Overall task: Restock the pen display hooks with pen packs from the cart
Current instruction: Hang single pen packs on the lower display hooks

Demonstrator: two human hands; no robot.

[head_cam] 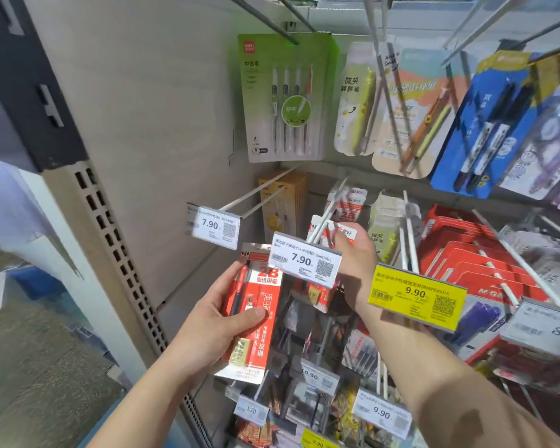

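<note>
a red 2b pen pack (256, 305) sits at lower centre of the frame, gripped by the left hand (214, 321) with thumb curled across its front, while the right hand (356, 266) pinches another red pack (332, 232) on the white hook (324, 221) behind the 7.90 price tag (304, 261).

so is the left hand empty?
No, the left hand grips a red 2B pen pack, thumb across its front, below the 7.90 price tag.

The pen pack (256, 308) lies left of the hook (320, 227), below its price tag (304, 263).
</note>
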